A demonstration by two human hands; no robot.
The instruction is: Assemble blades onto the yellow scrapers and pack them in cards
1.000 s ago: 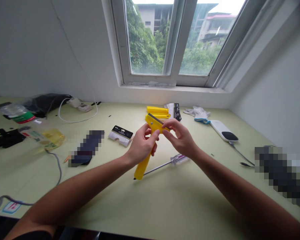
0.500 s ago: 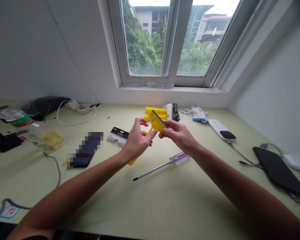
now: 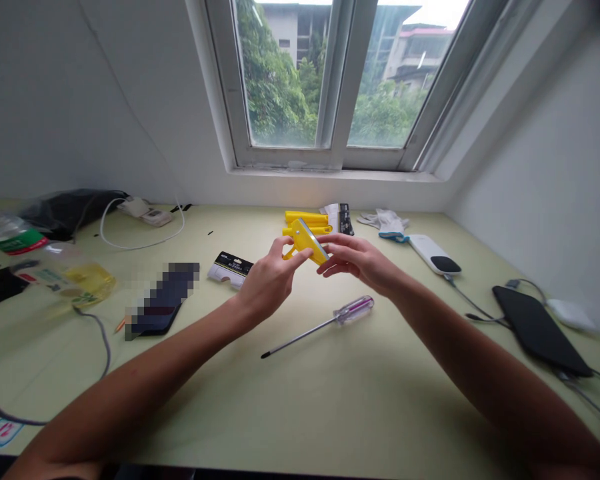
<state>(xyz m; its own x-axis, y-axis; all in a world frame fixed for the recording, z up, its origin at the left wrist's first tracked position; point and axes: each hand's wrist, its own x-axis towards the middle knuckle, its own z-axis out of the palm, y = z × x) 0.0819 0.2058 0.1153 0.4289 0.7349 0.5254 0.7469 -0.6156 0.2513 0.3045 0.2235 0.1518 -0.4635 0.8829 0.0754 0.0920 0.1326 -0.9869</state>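
Note:
A yellow scraper [image 3: 306,244] with a metal blade along its slanted edge is held up over the table. My left hand [image 3: 267,283] grips it from the left, thumb and fingers closed around it, hiding most of its handle. On the other side, my right hand [image 3: 363,262] is open, its fingers stretched and slightly apart close to the blade edge; whether they touch it I cannot tell. Below the hands lies a screwdriver [image 3: 347,312] with a clear and purple handle, its dark tip to the left. A black-and-white package card [image 3: 227,268] is just beyond my left wrist.
Yellow handles [image 3: 305,219] and packaging [image 3: 341,219] lie at the back, beside white gloves [image 3: 385,222]. To the right are a white power bank [image 3: 435,254], a black device [image 3: 540,328] and cables. A phone [image 3: 163,300] and bottle [image 3: 75,270] occupy the left.
My right hand has loosened from the scraper, its fingers now stretched out. The scraper has turned, its handle no longer showing below my left hand. The view has shifted slightly right.

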